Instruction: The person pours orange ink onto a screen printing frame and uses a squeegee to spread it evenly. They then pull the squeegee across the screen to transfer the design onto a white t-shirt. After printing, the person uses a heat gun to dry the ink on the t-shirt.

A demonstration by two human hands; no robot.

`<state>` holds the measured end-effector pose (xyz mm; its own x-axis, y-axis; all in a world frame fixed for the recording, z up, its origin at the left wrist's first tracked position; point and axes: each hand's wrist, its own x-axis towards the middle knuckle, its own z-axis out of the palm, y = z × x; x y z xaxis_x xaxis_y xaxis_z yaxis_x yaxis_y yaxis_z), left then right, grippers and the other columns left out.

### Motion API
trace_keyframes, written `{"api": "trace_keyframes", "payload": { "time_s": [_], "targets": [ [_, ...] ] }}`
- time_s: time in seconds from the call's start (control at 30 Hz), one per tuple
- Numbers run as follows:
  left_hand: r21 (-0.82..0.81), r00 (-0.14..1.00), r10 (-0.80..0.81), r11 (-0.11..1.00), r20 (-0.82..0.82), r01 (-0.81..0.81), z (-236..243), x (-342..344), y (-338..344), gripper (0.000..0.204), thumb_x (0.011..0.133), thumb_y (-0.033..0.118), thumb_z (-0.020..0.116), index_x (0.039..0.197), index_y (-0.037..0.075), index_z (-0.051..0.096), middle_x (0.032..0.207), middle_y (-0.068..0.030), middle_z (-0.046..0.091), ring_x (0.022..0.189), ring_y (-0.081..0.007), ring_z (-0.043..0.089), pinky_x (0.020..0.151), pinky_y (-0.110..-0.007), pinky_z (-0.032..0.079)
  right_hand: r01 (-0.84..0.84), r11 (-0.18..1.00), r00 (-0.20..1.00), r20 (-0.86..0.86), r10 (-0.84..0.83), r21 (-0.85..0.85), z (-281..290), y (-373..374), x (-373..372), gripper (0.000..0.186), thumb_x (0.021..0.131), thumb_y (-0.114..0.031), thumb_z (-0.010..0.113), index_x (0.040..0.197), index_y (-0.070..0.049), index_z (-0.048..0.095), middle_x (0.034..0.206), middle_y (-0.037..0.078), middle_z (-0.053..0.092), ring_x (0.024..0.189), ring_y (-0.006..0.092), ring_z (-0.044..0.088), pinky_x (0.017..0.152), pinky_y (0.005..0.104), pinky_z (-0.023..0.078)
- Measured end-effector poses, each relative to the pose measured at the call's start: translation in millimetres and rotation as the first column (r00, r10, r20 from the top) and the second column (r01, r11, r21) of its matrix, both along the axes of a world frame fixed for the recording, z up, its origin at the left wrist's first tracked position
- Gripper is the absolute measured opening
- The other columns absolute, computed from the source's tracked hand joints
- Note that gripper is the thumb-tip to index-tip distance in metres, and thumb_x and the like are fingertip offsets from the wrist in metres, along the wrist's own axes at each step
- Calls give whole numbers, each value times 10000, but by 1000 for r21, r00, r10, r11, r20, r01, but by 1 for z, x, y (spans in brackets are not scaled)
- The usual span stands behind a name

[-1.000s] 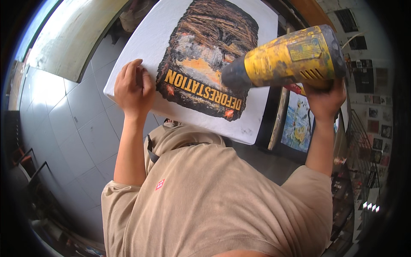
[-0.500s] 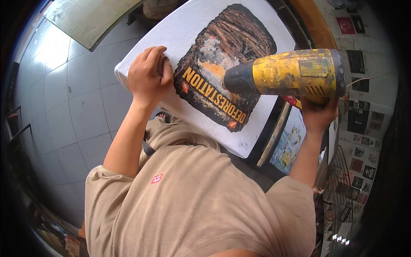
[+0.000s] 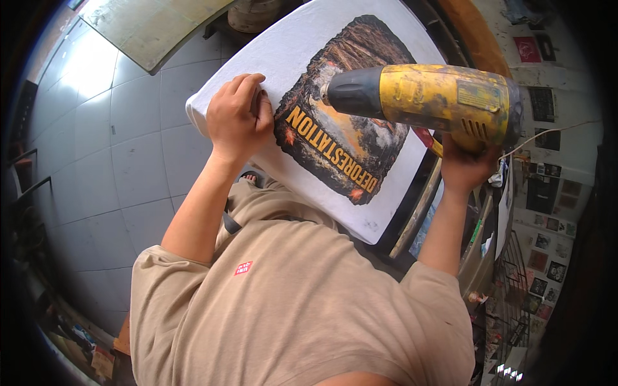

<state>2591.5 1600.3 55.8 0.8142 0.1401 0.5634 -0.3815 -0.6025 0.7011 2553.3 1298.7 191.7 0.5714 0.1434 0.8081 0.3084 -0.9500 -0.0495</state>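
My right hand (image 3: 468, 167) grips the handle of a yellow and black heat gun (image 3: 444, 96), whose casing is heavily smudged with paint. Its metal nozzle (image 3: 325, 94) points left, over the upper part of a dark printed picture (image 3: 341, 138) with orange lettering. That picture is on white fabric (image 3: 296, 48) stretched smooth over a board with rounded corners. At the board's left edge, my left hand (image 3: 237, 119) rests on the fabric beside the print, its fingers curled in toward the thumb. Whatever may be inside the curl is hidden.
Beyond the tiled floor (image 3: 141, 141) on the left, a pale flat panel (image 3: 154, 26) juts in at the top. A cord (image 3: 547, 133) trails right from the heat gun. Wooden rails (image 3: 412, 219) run along the board's right side, and a wire rack (image 3: 513, 276) stands at lower right.
The heat gun has shifted slightly left and up across the print, its nozzle now over a higher part. My left hand stays at the board's edge, while the whole view has shifted a little.
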Motion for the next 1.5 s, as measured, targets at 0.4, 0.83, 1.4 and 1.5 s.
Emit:
{"api": "trace_keyframes", "payload": {
  "time_s": [0.4,0.83,1.4,1.5],
  "targets": [
    [-13,990,-121,993,-71,121,8,-4,2,352,752,265,674,1004,31,600,885,-137,624,774,-280,593,672,-359,454,34,999,998,59,-34,0,7,21,-6,488,563,-179,810,1004,-111,614,917,73,649,761,253,655,670,337,520],
    [-70,745,-638,749,195,659,118,-7,-92,861,572,277,852,1252,-10,410,1099,-171,566,1005,-289,576,878,-368,457,115,982,985,144,-94,-147,43,26,-44,482,479,-131,765,940,-123,625,845,26,615,715,234,621,637,350,470],
    [-262,700,-698,654,154,710,143,8,-154,593,549,112,833,1040,-5,522,936,-92,638,837,-145,628,753,-278,527,-150,837,969,-89,230,527,70,-105,-95,645,630,-234,836,1180,-59,548,1070,90,611,969,194,587,831,318,464],
    [-261,680,-715,634,161,728,141,16,-159,589,541,104,835,1034,-18,536,932,-97,644,836,-153,636,753,-283,531,-327,648,780,-192,596,688,63,-101,-91,606,658,-177,822,1176,-36,541,1062,70,605,1009,161,574,906,308,447]
  ]
}}
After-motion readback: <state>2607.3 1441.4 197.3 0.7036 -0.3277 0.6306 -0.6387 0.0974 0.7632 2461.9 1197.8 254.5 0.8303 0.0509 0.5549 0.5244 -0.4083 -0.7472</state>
